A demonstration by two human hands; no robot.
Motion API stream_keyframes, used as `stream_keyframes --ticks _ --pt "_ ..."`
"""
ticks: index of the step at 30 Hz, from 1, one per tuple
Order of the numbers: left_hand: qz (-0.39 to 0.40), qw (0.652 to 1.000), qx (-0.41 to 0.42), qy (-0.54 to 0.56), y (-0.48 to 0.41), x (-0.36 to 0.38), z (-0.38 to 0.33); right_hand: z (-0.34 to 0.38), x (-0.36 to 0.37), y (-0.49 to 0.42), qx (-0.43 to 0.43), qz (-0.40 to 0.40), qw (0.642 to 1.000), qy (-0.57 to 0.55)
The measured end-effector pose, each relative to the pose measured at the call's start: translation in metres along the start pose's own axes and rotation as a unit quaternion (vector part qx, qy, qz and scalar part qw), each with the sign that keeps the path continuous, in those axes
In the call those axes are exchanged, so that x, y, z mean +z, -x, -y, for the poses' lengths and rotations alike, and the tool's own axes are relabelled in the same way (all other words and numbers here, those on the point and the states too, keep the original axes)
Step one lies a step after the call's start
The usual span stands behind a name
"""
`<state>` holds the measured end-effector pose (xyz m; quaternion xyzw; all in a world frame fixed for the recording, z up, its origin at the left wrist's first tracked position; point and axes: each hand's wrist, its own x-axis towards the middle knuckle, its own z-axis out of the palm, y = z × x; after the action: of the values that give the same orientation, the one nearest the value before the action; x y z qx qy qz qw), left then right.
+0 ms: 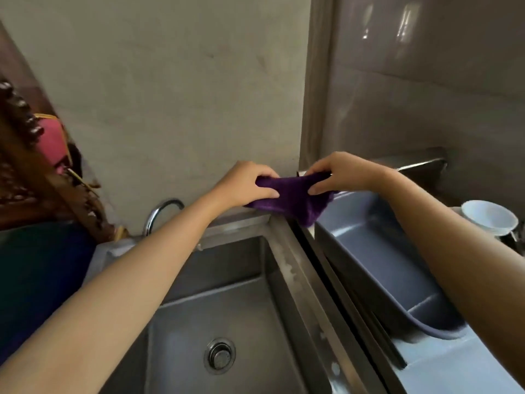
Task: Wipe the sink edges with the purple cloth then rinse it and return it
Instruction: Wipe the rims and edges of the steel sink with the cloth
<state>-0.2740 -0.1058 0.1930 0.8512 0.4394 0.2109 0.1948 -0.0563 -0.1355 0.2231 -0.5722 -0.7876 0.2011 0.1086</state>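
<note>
My left hand (250, 184) and right hand (338, 173) each pinch the purple cloth (292, 194) over the one-o'clock corner of the sink (295, 268); best to spread it flat before wiping.

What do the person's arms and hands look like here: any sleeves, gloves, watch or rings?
Both arms are bare. The left forearm and right forearm show no sleeve up to the frame edge. The left hand and right hand are ungloved, with no watch, bracelet or ring visible. The thumbnails that show look short and unpainted.
</note>
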Motion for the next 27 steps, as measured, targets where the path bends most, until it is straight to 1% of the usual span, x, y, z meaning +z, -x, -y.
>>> stream_keyframes --ticks 4,9,12,15,20,23,27 --pt "-0.028 0.997 -0.071 -0.023 0.049 -0.030 0.036 0.050 0.029 -0.036 -0.070 0.041 0.996 0.033" --pt "-0.036 0.984 -0.166 -0.055 0.114 -0.061 0.080 0.116 0.077 -0.080 -0.146 0.087 0.981 0.090" --pt "-0.021 0.978 -0.197 -0.070 0.151 -0.078 0.105 0.159 0.107 -0.099 -0.188 0.114 0.967 0.127" --pt "-0.032 0.973 -0.221 -0.058 0.181 -0.094 0.131 0.196 0.135 -0.118 -0.229 0.114 0.955 0.151" --pt "-0.054 0.966 -0.250 -0.037 0.217 -0.116 0.179 0.242 0.170 -0.147 -0.232 0.111 0.960 0.107" --pt "-0.072 0.960 -0.271 -0.023 0.235 -0.124 0.215 0.268 0.193 -0.166 -0.224 0.132 0.964 0.061" --pt "-0.072 0.952 -0.297 0.008 0.250 -0.123 0.269 0.292 0.230 -0.190 -0.190 0.163 0.968 -0.008"
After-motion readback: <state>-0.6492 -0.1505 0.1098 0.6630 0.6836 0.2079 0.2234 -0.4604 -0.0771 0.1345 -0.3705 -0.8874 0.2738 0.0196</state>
